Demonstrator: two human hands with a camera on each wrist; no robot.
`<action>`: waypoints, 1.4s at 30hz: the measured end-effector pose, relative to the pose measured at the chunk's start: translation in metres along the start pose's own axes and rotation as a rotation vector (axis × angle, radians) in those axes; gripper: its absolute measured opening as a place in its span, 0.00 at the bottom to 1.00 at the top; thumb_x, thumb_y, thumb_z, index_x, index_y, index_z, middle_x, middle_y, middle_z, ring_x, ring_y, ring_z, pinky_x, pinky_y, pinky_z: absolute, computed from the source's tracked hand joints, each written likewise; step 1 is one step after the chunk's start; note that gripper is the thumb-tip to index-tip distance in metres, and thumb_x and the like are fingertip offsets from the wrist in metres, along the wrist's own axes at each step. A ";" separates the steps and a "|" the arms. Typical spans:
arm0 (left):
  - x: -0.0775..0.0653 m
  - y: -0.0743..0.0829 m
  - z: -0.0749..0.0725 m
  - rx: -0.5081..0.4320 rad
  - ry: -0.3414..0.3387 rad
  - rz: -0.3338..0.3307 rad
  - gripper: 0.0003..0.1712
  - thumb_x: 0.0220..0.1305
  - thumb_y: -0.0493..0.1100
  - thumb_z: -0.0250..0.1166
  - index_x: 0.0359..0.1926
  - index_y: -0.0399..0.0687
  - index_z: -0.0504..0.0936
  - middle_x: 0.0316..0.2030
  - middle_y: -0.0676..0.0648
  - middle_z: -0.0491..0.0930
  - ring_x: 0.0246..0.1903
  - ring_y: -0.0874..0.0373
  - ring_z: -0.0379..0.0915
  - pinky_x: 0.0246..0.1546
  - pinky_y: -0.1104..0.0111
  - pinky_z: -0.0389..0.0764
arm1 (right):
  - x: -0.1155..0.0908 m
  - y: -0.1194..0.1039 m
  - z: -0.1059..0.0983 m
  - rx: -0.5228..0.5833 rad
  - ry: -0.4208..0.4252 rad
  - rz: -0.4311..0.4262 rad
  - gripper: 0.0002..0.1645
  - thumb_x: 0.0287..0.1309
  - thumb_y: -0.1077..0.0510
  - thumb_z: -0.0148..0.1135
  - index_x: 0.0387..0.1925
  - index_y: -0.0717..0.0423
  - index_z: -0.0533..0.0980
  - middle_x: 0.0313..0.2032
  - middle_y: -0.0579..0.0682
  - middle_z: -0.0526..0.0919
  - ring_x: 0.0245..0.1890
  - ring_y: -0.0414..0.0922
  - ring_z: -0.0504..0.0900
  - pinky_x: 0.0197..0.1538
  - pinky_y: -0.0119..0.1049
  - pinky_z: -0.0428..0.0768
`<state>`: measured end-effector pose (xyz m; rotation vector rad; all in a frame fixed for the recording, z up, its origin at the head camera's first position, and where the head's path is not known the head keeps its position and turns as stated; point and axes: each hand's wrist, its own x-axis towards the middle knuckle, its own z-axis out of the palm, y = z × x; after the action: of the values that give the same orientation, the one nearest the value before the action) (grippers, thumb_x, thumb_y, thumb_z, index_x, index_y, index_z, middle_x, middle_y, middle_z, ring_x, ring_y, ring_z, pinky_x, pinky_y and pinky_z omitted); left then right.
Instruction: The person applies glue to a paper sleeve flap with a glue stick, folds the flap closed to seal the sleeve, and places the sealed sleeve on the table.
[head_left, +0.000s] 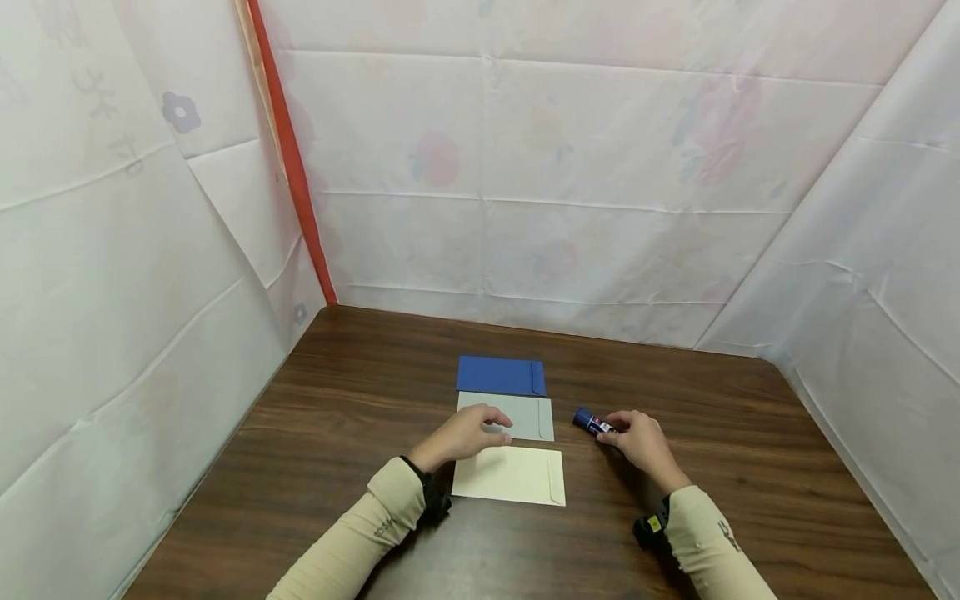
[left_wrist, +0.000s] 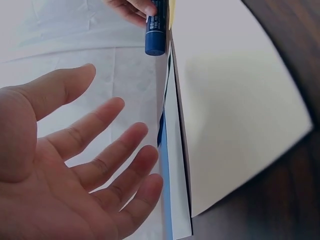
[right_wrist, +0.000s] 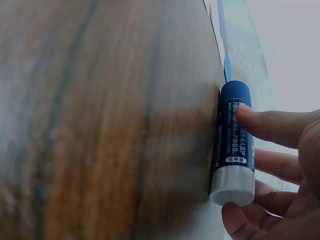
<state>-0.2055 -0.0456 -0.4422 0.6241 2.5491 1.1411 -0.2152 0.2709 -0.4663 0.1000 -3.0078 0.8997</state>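
Note:
A glue stick (head_left: pixel 595 422) with a dark blue cap and a white base lies at the right of the envelopes. My right hand (head_left: pixel 638 443) pinches it near the base; in the right wrist view the thumb presses the label of the glue stick (right_wrist: pixel 234 145), with fingers behind it. Three envelopes form a column: blue (head_left: pixel 501 375) at the back, pale grey (head_left: pixel 528 417) in the middle, cream (head_left: pixel 510 477) in front. Above the grey and cream ones hovers my left hand (head_left: pixel 467 433), its fingers loosely spread and holding nothing.
The dark wooden table (head_left: pixel 315 433) meets white patterned sheeting (head_left: pixel 600 167) at the back and both sides. A red strip (head_left: pixel 288 158) runs down the back left corner. Each wrist wears a black strapped device.

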 end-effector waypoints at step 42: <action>-0.007 0.001 -0.009 0.096 0.242 -0.028 0.20 0.67 0.44 0.62 0.57 0.40 0.79 0.62 0.37 0.73 0.66 0.40 0.64 0.63 0.44 0.67 | -0.019 -0.037 -0.011 -0.068 0.115 -0.047 0.31 0.66 0.45 0.58 0.59 0.66 0.74 0.56 0.70 0.74 0.60 0.67 0.66 0.61 0.63 0.67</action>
<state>-0.2029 -0.0541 -0.4357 0.4961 2.8202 1.1536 -0.1937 0.2475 -0.4371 0.1143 -2.9135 0.7702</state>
